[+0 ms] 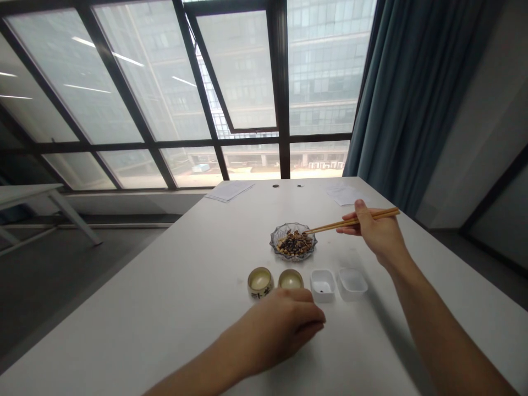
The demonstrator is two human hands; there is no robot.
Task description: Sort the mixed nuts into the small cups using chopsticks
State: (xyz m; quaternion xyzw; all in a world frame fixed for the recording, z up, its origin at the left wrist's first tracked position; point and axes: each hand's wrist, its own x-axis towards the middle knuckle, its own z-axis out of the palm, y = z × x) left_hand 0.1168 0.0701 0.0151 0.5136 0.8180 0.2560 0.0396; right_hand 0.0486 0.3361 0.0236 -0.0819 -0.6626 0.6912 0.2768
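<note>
My right hand (377, 231) grips a pair of wooden chopsticks (350, 221), whose tips reach the right side of a scalloped glass dish (274, 242). In the dish lies a heap of mixed dark and yellowish beans or seeds (295, 243). Closer to me, my left hand (291, 322) is closed with its fingers curled down; whatever it may hold is hidden. Just beyond it stand two small greenish cups (260, 281), the right one partly covered by that hand. To their right is a square white plastic container (323, 285) with a small dark speck inside.
A second clear plastic container (353, 282) stands at the row's right end. Papers (230, 191) lie on the white table's (165, 308) far left corner, more sheets (345, 193) at far right. Windows (243, 71) and a blue curtain (408, 110) are behind.
</note>
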